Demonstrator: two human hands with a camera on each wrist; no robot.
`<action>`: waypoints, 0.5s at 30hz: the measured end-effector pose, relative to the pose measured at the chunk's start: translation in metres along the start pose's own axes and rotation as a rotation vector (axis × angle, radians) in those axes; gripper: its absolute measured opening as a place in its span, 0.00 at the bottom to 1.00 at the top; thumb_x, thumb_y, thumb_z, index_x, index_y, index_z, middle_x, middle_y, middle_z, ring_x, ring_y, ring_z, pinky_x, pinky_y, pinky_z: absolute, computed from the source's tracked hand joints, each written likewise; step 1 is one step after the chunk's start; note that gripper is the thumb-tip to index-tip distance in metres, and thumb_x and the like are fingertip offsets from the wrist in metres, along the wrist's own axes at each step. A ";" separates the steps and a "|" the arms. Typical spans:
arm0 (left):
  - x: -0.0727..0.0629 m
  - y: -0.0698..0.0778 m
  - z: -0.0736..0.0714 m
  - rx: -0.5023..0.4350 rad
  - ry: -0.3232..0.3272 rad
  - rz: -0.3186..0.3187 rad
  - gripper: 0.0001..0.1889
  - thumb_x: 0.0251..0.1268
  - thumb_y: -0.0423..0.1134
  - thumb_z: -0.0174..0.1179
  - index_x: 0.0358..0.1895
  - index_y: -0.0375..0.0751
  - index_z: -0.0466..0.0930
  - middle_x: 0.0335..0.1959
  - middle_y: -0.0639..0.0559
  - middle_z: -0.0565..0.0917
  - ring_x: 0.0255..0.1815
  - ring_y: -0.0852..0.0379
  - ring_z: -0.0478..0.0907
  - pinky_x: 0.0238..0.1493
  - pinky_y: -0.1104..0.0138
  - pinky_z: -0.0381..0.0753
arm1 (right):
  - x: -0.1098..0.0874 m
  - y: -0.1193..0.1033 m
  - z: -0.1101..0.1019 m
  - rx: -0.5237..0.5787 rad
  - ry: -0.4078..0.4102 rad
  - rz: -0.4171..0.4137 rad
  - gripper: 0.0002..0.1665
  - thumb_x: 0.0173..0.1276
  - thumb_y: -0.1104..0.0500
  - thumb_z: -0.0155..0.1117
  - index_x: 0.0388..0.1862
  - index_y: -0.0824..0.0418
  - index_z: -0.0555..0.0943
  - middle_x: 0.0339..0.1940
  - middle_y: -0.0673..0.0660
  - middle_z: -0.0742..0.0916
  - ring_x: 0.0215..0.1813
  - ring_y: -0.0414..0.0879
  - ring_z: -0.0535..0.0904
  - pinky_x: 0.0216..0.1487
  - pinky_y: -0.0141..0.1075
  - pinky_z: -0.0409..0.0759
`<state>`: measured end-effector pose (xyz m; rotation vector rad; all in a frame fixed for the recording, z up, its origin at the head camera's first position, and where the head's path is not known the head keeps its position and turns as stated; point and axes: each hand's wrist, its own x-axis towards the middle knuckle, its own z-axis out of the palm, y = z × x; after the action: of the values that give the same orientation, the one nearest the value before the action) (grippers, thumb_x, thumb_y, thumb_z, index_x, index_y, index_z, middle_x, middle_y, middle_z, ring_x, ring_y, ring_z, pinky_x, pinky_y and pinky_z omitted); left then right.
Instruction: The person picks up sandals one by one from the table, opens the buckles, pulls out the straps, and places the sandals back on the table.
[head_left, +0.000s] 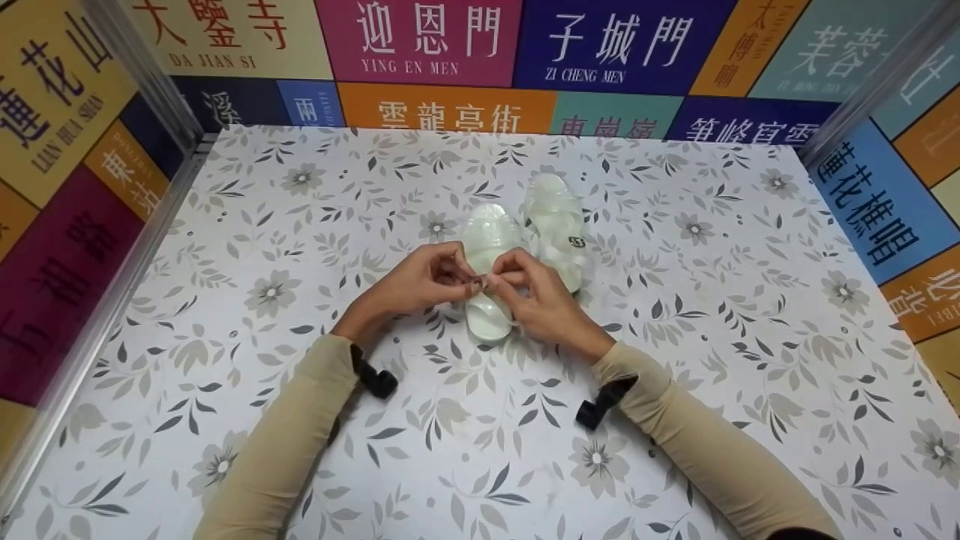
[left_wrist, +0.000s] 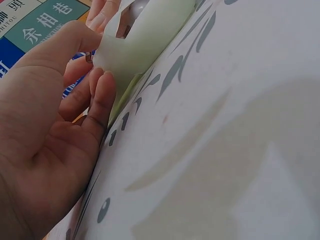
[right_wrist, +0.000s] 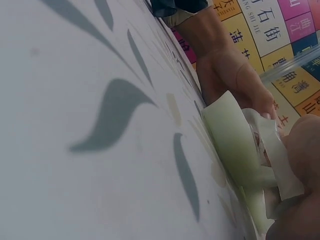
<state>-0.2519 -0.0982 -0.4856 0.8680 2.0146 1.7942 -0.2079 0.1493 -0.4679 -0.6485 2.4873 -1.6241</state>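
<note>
Two pale green, translucent sandals lie on the table. Over the nearer sandal both hands meet at the strap. My left hand pinches the strap's edge from the left with thumb and fingertips. From the right, my right hand pinches a strip of the same strap. A small metallic piece shows by the left fingers in the left wrist view; its exact kind is unclear. The other sandal, with a dark sticker on its side, lies just beyond the right hand.
A white cover with grey leaves and flowers lies over the table. Colourful panels with printed characters stand along the back and both sides, with metal frame posts at the corners. Black straps are on both wrists.
</note>
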 end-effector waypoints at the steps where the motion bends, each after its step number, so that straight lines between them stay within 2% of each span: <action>1: 0.000 0.000 0.000 0.000 0.001 -0.003 0.09 0.69 0.27 0.71 0.45 0.28 0.79 0.41 0.44 0.92 0.40 0.57 0.88 0.36 0.72 0.84 | 0.000 0.000 0.000 0.008 -0.002 0.003 0.09 0.82 0.56 0.66 0.55 0.57 0.80 0.52 0.51 0.95 0.56 0.44 0.91 0.48 0.32 0.83; 5: 0.000 0.000 0.000 -0.004 0.003 -0.016 0.09 0.69 0.27 0.71 0.46 0.29 0.80 0.41 0.45 0.92 0.41 0.56 0.89 0.36 0.72 0.85 | 0.000 0.000 0.000 0.030 -0.008 0.010 0.09 0.83 0.56 0.65 0.56 0.57 0.80 0.52 0.52 0.95 0.55 0.44 0.91 0.47 0.31 0.82; 8: -0.001 0.002 0.000 -0.014 -0.001 -0.029 0.08 0.70 0.27 0.71 0.45 0.31 0.80 0.40 0.47 0.92 0.39 0.57 0.88 0.35 0.72 0.84 | 0.001 0.001 0.001 0.032 -0.011 0.007 0.10 0.83 0.55 0.66 0.57 0.55 0.81 0.51 0.49 0.95 0.56 0.43 0.91 0.51 0.32 0.82; 13: -0.001 0.003 0.000 -0.054 -0.014 -0.052 0.09 0.72 0.30 0.70 0.44 0.34 0.78 0.39 0.47 0.92 0.33 0.60 0.84 0.33 0.70 0.81 | 0.002 0.002 0.002 -0.002 -0.011 -0.036 0.12 0.81 0.56 0.68 0.59 0.56 0.83 0.50 0.46 0.95 0.63 0.41 0.89 0.71 0.40 0.76; 15: -0.001 0.003 -0.001 -0.069 -0.019 -0.061 0.08 0.73 0.30 0.70 0.44 0.36 0.78 0.40 0.46 0.93 0.33 0.59 0.84 0.34 0.69 0.81 | 0.002 0.002 0.002 -0.017 -0.008 -0.058 0.14 0.80 0.57 0.69 0.61 0.57 0.83 0.49 0.45 0.95 0.64 0.41 0.89 0.72 0.43 0.75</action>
<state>-0.2505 -0.0996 -0.4824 0.7913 1.9335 1.8040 -0.2102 0.1475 -0.4704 -0.7337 2.5021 -1.6184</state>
